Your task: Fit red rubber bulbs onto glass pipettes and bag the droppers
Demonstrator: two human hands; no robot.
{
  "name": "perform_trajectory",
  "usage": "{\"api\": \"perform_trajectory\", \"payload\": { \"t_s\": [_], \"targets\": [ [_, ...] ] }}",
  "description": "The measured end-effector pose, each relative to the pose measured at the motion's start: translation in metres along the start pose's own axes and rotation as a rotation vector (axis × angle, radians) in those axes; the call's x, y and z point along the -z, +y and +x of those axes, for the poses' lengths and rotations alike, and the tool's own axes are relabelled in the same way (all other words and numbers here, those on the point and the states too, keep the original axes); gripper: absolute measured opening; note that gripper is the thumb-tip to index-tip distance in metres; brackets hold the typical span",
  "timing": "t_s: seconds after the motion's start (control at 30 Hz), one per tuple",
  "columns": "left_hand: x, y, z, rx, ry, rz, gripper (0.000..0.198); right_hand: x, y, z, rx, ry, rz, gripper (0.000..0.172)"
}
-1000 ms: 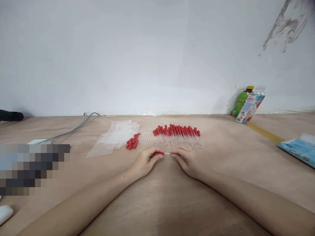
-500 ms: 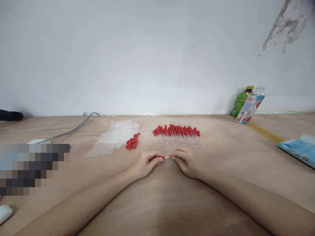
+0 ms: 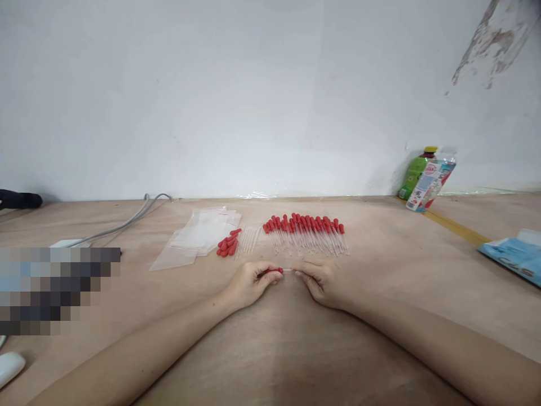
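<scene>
My left hand (image 3: 257,282) is closed around a red rubber bulb (image 3: 279,270), whose end shows between thumb and forefinger. A thin clear dropper tube (image 3: 287,270) spans the short gap from the bulb to my right hand (image 3: 316,281), which pinches the tube between thumb and fingers. Where the tube meets the bulb is too small to judge how deep it sits. Beyond my hands lie loose red bulbs (image 3: 227,244) in a small pile, several bare clear tubes (image 3: 249,241) beside them, and a row of droppers with red bulbs (image 3: 308,224).
Clear plastic bags (image 3: 203,231) lie flat left of the bulbs. A grey cable (image 3: 127,221) runs along the left. Two bottles (image 3: 426,180) stand against the wall at the right, near a blue packet (image 3: 513,256). A white object (image 3: 10,367) sits at the left edge.
The fingers of both hands have shifted slightly around the bulb and tube. The bulb shows a little less beyond my left fingers. The things on the table lie as before.
</scene>
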State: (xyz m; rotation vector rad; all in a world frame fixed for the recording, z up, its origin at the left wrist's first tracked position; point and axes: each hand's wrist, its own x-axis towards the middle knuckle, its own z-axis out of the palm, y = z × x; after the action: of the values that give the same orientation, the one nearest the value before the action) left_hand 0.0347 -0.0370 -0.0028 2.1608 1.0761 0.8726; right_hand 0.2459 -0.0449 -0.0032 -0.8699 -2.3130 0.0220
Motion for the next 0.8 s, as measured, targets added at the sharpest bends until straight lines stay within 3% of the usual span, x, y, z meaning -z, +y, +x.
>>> {"api": "perform_trajectory", "payload": {
  "t_s": [0.5,0.8],
  "targets": [
    [0.0026,0.0022,0.0021,-0.012,-0.004,-0.268,0.025,0.0042,-0.0012,0.0022,-0.018,-0.004,0.183,0.025],
    [-0.0017,-0.0044,0.0,0.002,-0.007,-0.224,0.026,0.0051,-0.0022,0.0045,-0.005,-0.09,0.006,0.023]
  ]
}}
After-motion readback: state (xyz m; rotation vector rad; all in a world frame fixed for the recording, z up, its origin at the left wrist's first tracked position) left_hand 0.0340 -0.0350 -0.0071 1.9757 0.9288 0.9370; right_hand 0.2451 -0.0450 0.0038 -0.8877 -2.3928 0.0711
